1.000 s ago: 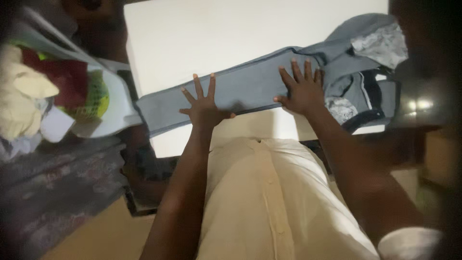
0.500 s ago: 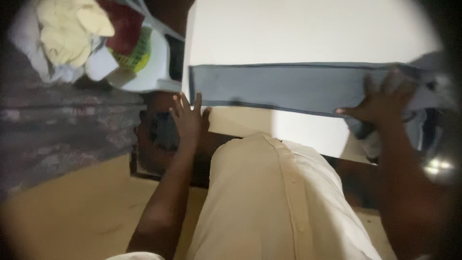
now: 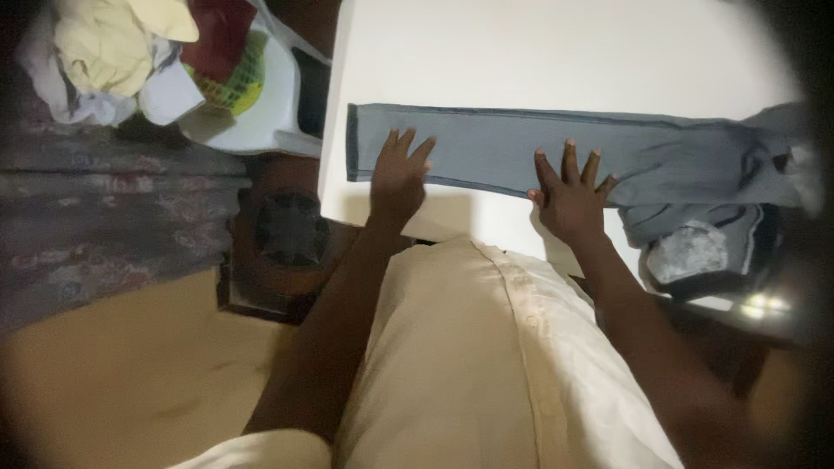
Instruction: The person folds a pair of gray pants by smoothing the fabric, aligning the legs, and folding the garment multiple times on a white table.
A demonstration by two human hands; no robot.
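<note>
A pair of grey-blue trousers (image 3: 495,148) lies stretched across a white table (image 3: 556,52), legs folded together and running left to right, with the waist and pocket linings bunched at the right edge. My left hand (image 3: 398,174) rests flat on the leg near its hem, fingers spread. My right hand (image 3: 569,191) presses flat on the lower edge of the leg near the middle, fingers apart. Neither hand grips the cloth.
A white plastic basket (image 3: 261,113) stands at the upper left, heaped with clothes (image 3: 130,52) in cream, red and green. A patterned grey fabric (image 3: 104,226) lies below it. A dark round object (image 3: 291,227) sits under the table's left edge. The floor is tan.
My left hand moved from off the table's edge onto the trouser leg. My right hand slid left from the waist to the middle of the leg. The leg lies flatter.
</note>
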